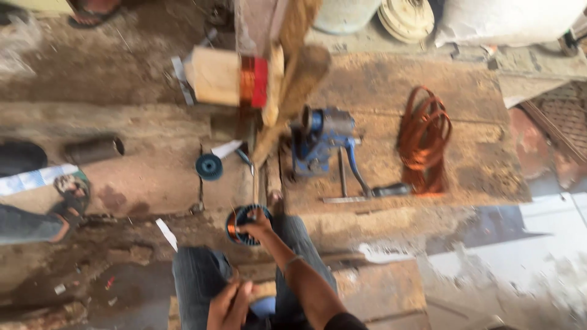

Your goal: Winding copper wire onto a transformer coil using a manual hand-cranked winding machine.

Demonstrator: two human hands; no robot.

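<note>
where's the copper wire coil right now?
Head view: the loose copper wire coil lies on the wooden board at right, just right of the blue hand-crank winder, well beyond both hands.

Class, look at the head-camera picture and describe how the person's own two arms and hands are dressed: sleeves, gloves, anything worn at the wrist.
Both hands are bare, with no gloves. The right hand leads back along a bare forearm with a thin band around the wrist; a dark short sleeve shows only near the shoulder at the bottom edge. The left hand is also uncovered, with its arm out of view. The picture is too blurred to show rings or markings.
</note>
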